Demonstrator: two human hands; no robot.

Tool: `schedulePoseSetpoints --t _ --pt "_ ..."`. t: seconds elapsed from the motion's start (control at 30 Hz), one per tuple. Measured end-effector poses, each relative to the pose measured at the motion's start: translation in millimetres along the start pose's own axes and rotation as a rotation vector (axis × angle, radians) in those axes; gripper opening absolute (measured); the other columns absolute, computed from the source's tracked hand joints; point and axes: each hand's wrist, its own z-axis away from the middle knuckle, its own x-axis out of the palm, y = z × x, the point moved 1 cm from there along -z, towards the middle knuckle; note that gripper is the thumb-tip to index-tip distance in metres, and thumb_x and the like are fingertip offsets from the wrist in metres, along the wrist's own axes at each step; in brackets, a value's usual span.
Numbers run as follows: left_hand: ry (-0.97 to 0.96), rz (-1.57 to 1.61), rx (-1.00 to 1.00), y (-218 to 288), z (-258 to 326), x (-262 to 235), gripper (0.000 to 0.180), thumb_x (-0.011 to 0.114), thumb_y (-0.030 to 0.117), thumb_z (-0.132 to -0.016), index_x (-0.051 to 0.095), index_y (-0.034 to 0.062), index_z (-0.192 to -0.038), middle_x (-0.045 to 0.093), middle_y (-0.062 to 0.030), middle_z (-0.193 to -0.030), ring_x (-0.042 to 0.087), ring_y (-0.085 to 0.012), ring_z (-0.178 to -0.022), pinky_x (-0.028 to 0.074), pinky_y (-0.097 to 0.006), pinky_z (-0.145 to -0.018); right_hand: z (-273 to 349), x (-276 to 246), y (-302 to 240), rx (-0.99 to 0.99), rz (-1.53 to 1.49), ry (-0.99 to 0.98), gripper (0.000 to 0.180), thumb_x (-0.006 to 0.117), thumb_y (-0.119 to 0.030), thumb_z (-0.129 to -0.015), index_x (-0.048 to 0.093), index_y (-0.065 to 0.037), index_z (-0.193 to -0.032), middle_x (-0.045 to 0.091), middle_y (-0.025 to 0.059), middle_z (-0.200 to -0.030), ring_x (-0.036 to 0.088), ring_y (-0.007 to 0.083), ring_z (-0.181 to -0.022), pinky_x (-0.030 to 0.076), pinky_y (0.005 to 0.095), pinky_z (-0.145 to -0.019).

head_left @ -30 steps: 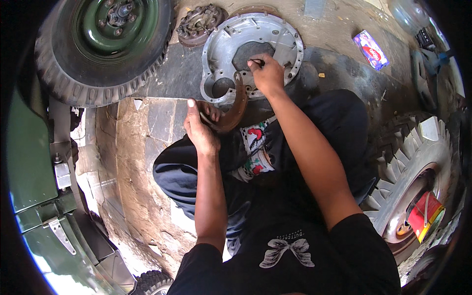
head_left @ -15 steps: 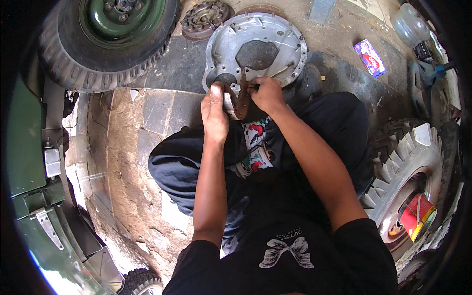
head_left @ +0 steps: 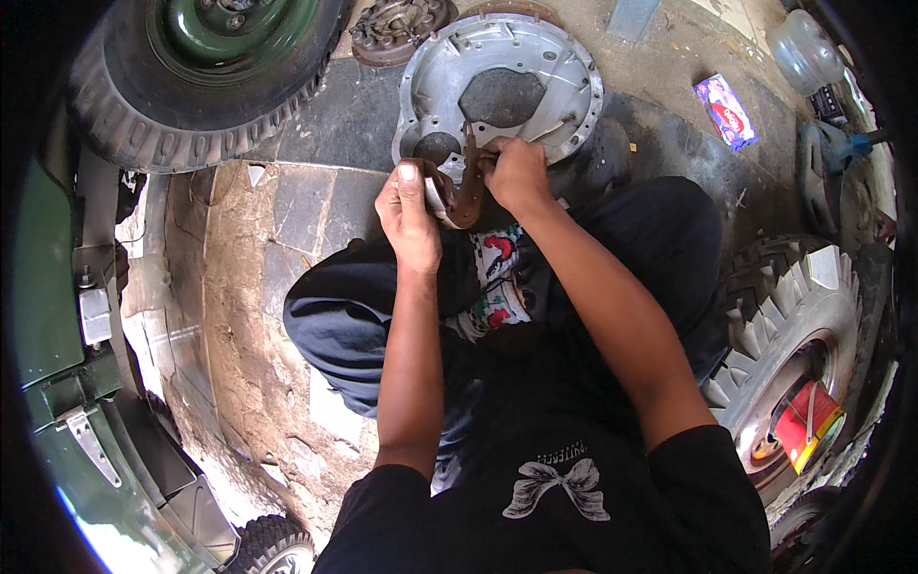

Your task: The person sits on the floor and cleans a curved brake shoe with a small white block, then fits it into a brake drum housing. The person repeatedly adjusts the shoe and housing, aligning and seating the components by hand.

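- Lying on the ground toward the upper right, a small flat packet [head_left: 724, 110] shows blue-violet edges and a red-and-white middle, rectangular and slightly tilted, well apart from both hands.
- Near it at the top right corner stands a clear plastic bottle [head_left: 805, 50], rounded and pale.
- Inside the hub of the knobbly tyre [head_left: 775, 316] on the right sits a red box-like container [head_left: 805, 425] with a yellow edge.
- The left hand [head_left: 409, 212] is closed round a rusty brown metal part [head_left: 468, 187], thumb up along its side; the right hand [head_left: 514, 172] pinches the same part from the other side, fingers curled on it.
- That part is narrow, curved and rough with rust, held just above the person's knees and in front of the near rim of the grey housing [head_left: 564, 72].
- The housing is cast metal, round and dished, dull grey, with bolt holes round its flange and a large irregular opening in its middle; it lies flat on the dark ground.
- Beside its upper left edge rests a rusty toothed disc [head_left: 394, 29].
- A green-rimmed wheel [head_left: 206, 72] with a worn, blocky tread lies at the upper left.
- Cracked stone slabs [head_left: 239, 277] give bare room left of the knees, bounded by green painted bodywork [head_left: 57, 316] at the left edge.
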Motion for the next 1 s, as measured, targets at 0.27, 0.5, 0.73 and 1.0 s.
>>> schedulePoseSetpoints --t 0.27,0.5,0.73,1.0 --pt "-0.001 -0.093 0.050 -5 2 -2 0.050 0.042 0.043 -0.112 0.056 0.0008 -0.089 0.056 -0.0075 -0.072 0.053 -0.0143 -0.059 0.042 -0.030 -0.055 2 -2 -2 -0.081 0.002 -0.032 0.024 0.077 -0.010 -0.079 0.078 -0.003 -0.102 0.074 0.0239 -0.091 0.071 0.0423 -0.090 0.057 0.0462 -0.085" --pt "0.049 -0.131 0.053 -13 2 -3 0.048 0.043 0.042 -0.111 0.053 0.0019 -0.087 0.055 -0.0074 -0.071 0.051 -0.0146 -0.058 0.041 -0.030 -0.054 -2 10 6 -0.123 -0.005 -0.001 0.022 0.075 -0.007 -0.079 0.077 0.001 -0.099 0.073 0.0250 -0.090 0.071 0.0437 -0.089 0.057 0.0468 -0.083" --pt "0.051 -0.127 0.023 -12 4 -5 0.049 0.042 0.042 -0.111 0.053 0.0019 -0.085 0.054 -0.0070 -0.071 0.051 -0.0147 -0.058 0.041 -0.030 -0.055 5 3 -3 -0.060 -0.026 -0.034 0.023 0.076 -0.005 -0.076 0.076 0.002 -0.098 0.073 0.0252 -0.091 0.071 0.0438 -0.090 0.057 0.0476 -0.084" --pt "0.072 -0.165 0.040 -9 6 -3 0.051 0.040 0.043 -0.111 0.054 0.0018 -0.084 0.055 -0.0069 -0.072 0.051 -0.0138 -0.059 0.041 -0.030 -0.054 3 5 -7 -0.081 0.047 0.003 0.016 0.077 -0.008 -0.080 0.075 0.001 -0.093 0.073 0.0246 -0.090 0.071 0.0439 -0.089 0.056 0.0490 -0.085"
